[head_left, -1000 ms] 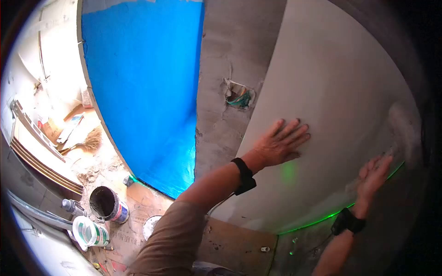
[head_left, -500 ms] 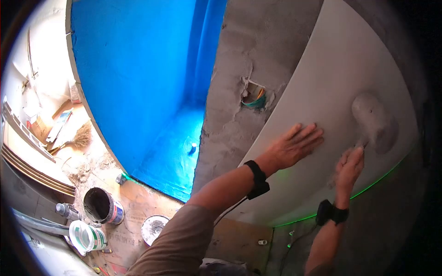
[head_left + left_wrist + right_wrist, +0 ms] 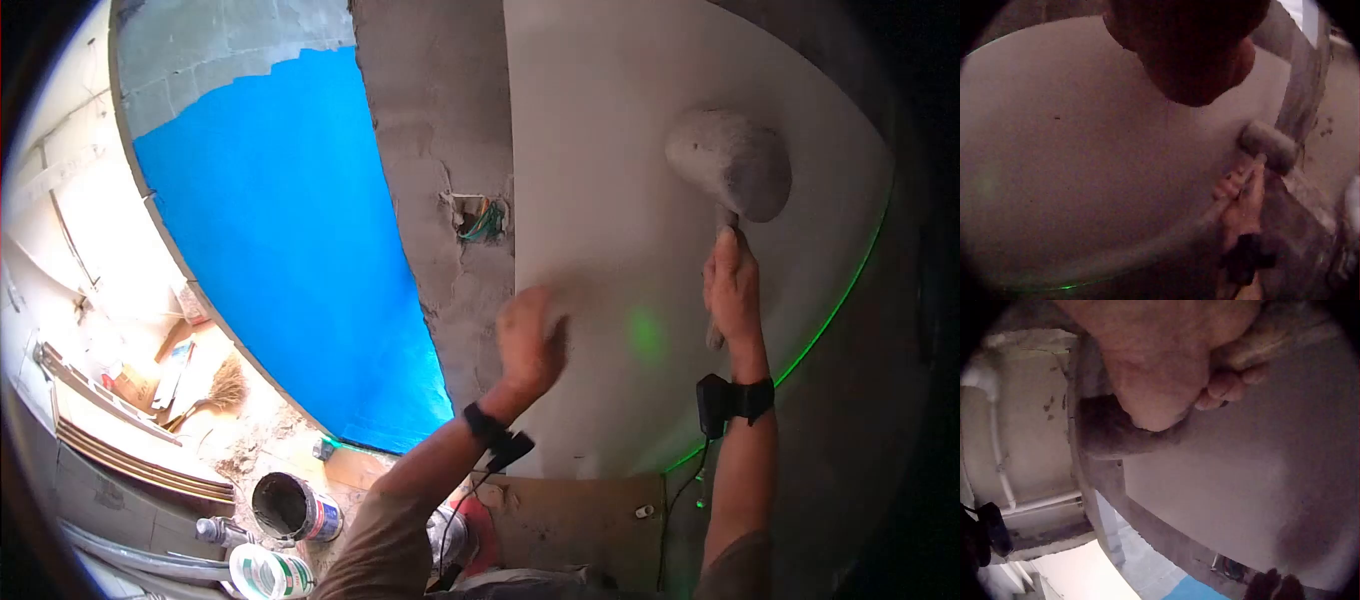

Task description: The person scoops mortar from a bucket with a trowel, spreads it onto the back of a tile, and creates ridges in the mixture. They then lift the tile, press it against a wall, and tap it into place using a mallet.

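The right hand [image 3: 735,290] grips the handle of a large pale mallet [image 3: 728,165], whose head is raised in front of the light panel [image 3: 600,130]. In the right wrist view, the fingers of the right hand [image 3: 1166,369] curl round the handle [image 3: 1279,340], with the mallet head [image 3: 1110,428] partly behind the hand. Blurred by motion, the left hand [image 3: 532,342] is near the panel's left edge, holding nothing visible; contact with the panel cannot be told. The left wrist view shows the left hand [image 3: 1191,50] dark and close, its fingertips unclear.
A wall box with wires [image 3: 480,220] lies left of the panel, beside a blue wall area [image 3: 290,240]. A dark bucket [image 3: 290,508], a white bucket [image 3: 270,575], a broom [image 3: 225,385] and stacked boards [image 3: 140,455] are at lower left. A green line [image 3: 835,310] borders the panel.
The head view has shifted. The left hand has moved left across the panel from its spread pose. The mallet, first visible half a second ago, is now higher on the panel in the right hand.
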`<action>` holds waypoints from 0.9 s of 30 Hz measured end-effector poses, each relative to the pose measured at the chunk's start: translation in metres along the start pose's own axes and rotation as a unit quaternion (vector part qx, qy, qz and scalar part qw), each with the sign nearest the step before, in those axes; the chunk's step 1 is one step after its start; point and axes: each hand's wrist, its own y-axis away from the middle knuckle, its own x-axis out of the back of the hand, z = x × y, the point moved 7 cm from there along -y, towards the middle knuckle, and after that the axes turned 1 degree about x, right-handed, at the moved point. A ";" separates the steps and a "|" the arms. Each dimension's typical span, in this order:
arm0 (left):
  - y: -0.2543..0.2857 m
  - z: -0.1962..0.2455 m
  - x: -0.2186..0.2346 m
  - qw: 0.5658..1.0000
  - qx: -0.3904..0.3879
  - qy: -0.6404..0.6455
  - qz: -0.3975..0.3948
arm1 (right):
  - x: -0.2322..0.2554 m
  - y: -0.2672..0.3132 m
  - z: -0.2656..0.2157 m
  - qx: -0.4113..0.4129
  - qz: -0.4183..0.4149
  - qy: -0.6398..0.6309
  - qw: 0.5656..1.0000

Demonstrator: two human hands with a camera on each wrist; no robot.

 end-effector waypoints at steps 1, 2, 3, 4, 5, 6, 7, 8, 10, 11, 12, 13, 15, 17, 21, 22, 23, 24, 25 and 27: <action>0.017 -0.035 0.002 0.993 0.100 0.026 0.051 | -0.004 -0.005 0.005 0.042 0.018 0.013 0.999; 0.021 -0.046 0.004 0.990 0.126 0.045 0.055 | -0.007 -0.004 0.006 0.064 0.014 0.011 0.998; 0.018 -0.054 0.008 0.985 0.151 0.062 0.060 | -0.009 -0.003 0.008 0.085 0.010 0.008 0.996; 0.012 -0.058 0.012 0.980 0.172 0.079 0.066 | -0.013 0.000 0.002 0.088 -0.007 -0.018 0.996; 0.008 -0.055 0.012 0.979 0.172 0.087 0.065 | -0.014 0.004 -0.001 0.076 -0.021 -0.044 0.996; 0.006 -0.052 0.010 0.978 0.173 0.096 0.062 | -0.015 0.009 -0.005 0.063 -0.034 -0.070 0.995; 0.005 -0.050 0.009 0.978 0.172 0.107 0.058 | -0.014 0.016 -0.007 0.033 -0.044 -0.097 0.994; 0.006 -0.053 0.009 0.970 0.193 0.133 0.058 | -0.013 0.021 -0.006 0.004 -0.051 -0.122 0.991; 0.008 -0.060 0.005 0.949 0.238 0.195 0.067 | -0.005 0.028 0.005 0.045 0.049 -0.111 0.992; 0.009 -0.064 0.004 0.942 0.256 0.207 0.067 | 0.001 0.029 0.010 0.072 0.079 -0.093 0.990; 0.009 -0.068 0.003 0.935 0.272 0.220 0.064 | 0.006 0.030 0.015 0.098 0.110 -0.073 0.987; 0.007 -0.070 0.004 0.928 0.286 0.234 0.055 | 0.016 0.029 0.021 0.125 0.128 -0.043 0.983; 0.002 -0.070 0.008 0.918 0.308 0.246 0.045 | 0.027 0.021 0.013 0.158 0.168 0.021 0.973; 0.014 -0.075 0.005 0.904 0.327 0.271 0.046 | 0.032 0.015 -0.002 0.164 0.190 0.094 0.963; 0.011 -0.074 0.004 0.908 0.309 0.281 0.037 | 0.048 0.028 0.008 0.033 0.167 0.069 0.983; 0.005 -0.073 0.007 0.914 0.304 0.267 0.032 | 0.047 0.025 0.028 0.108 0.217 0.098 0.965; 0.003 -0.074 0.006 0.915 0.292 0.273 0.049 | 0.045 0.023 0.029 0.130 0.224 0.121 0.958; 0.004 -0.074 0.004 0.916 0.283 0.277 0.063 | 0.041 0.023 0.023 0.152 0.231 0.144 0.950; 0.009 -0.074 0.004 0.916 0.277 0.279 0.076 | 0.037 0.016 0.022 0.123 0.197 0.160 0.959; 0.011 -0.071 0.003 0.918 0.263 0.286 0.077 | 0.038 0.023 0.013 0.066 0.158 0.162 0.972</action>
